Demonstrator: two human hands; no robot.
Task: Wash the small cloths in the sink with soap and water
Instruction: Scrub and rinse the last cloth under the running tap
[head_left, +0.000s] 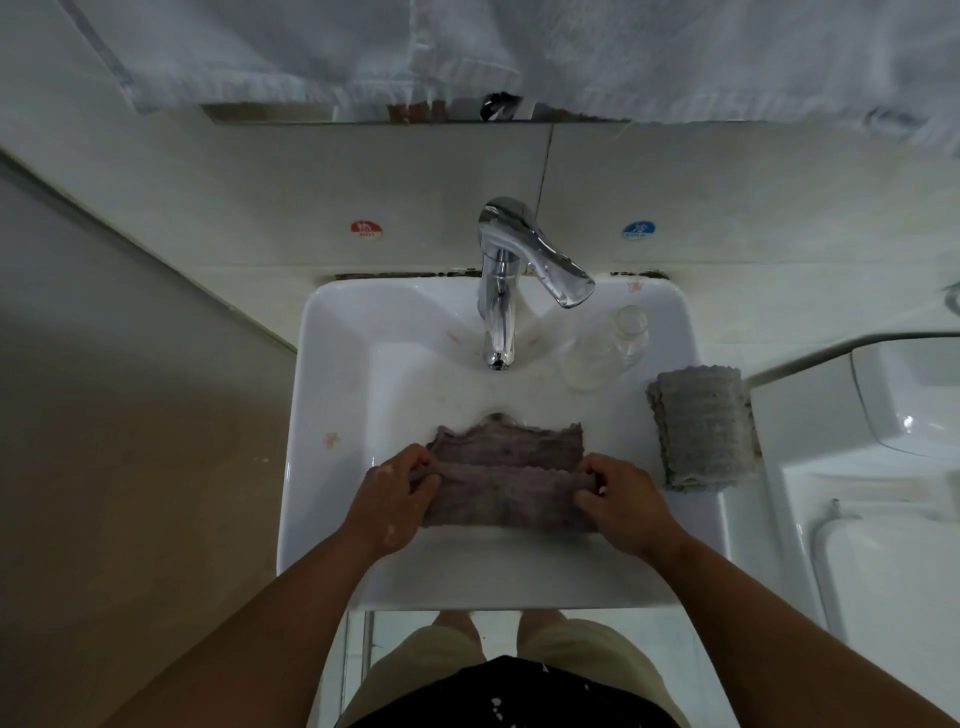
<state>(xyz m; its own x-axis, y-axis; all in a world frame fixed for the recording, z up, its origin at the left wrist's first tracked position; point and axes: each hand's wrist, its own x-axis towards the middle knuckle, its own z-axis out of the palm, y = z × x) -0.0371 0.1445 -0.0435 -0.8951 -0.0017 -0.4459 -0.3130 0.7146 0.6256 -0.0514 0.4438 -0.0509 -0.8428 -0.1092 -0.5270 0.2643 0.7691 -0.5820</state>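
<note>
Forearms (291, 623) come in from 6 o'clock. Left hand (400, 488) and right hand (618, 499) each have their grip clamped on one end of the purple-grey cloth (509, 483), held stretched across the middle of the sink (322, 415) bowl. No stream visible from the tap (498, 291) at 12. Second cloth (701, 426) sits folded on the rim at 3, clear bottle (608, 348) at 1. Looks like the scrub step: bring the ends together, rub fabric on fabric, and keep it low in the bowl to limit splash.

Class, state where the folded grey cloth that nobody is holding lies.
In the head view, the folded grey ribbed cloth lies on the right rim of the white ceramic sink, just right of the clear bottle.
</note>
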